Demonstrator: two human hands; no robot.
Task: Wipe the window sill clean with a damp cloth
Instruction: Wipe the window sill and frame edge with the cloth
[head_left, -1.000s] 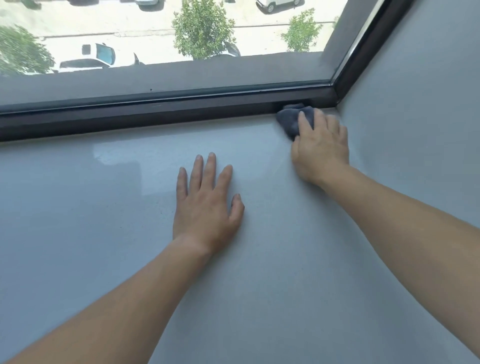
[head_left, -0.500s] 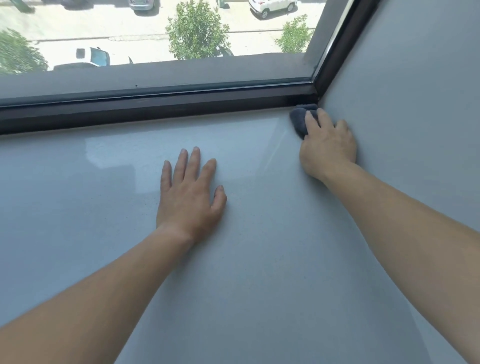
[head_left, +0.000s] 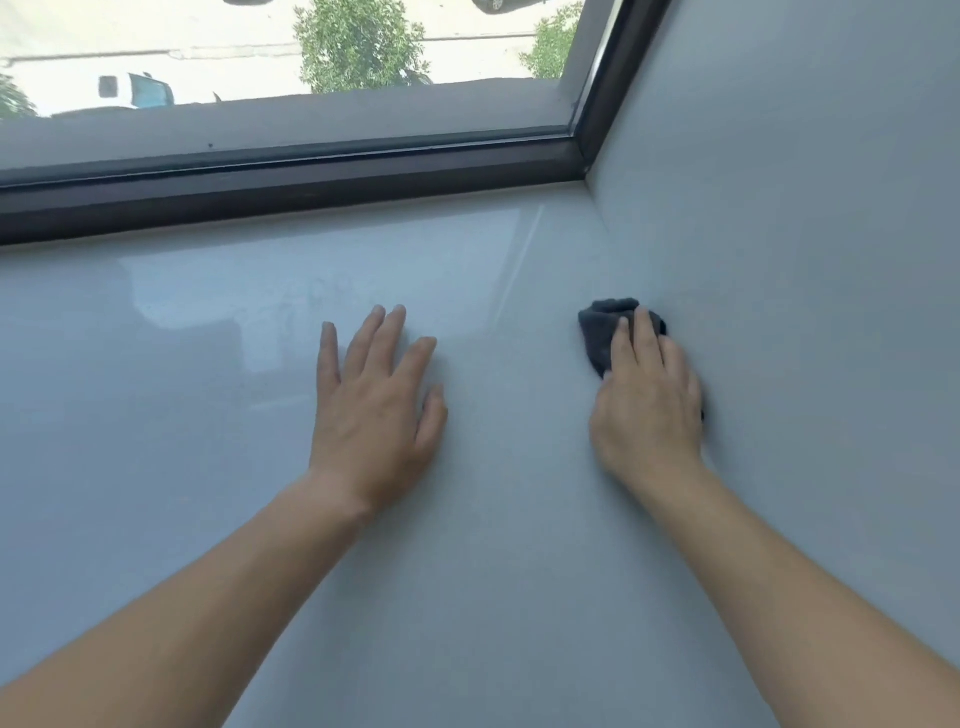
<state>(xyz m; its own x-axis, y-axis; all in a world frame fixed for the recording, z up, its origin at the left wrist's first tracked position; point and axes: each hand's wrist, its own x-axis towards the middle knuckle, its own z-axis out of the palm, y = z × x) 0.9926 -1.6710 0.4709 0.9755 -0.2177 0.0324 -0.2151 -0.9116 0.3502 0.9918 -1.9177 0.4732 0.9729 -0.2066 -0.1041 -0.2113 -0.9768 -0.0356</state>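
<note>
Here we press the dark cloth (head_left: 602, 325) flat onto the window sill (head_left: 467, 571) with our right hand (head_left: 647, 400). The fingers lie straight and close together on top of it, pressing rather than pinching. The bunched cloth peeks out at twelve o'clock beyond the fingertips and again at the hand's three o'clock side. It sits right against the side wall (head_left: 805, 260), roughly halfway between the dark window frame (head_left: 311, 192) and our body. Our left hand (head_left: 374, 400) rests at nine o'clock of the right one and well apart from it, palm down with the fingers spread, holding nothing.

We judge the job to be partly done. The strip along the wall is the one in hand, and a faint straight streak runs from the far corner at one o'clock toward us. The sill at eleven o'clock of the left hand looks cloudy and faintly smeared, so that wide stretch out to nine o'clock probably needs a pass, as does the near part at six o'clock.
</note>
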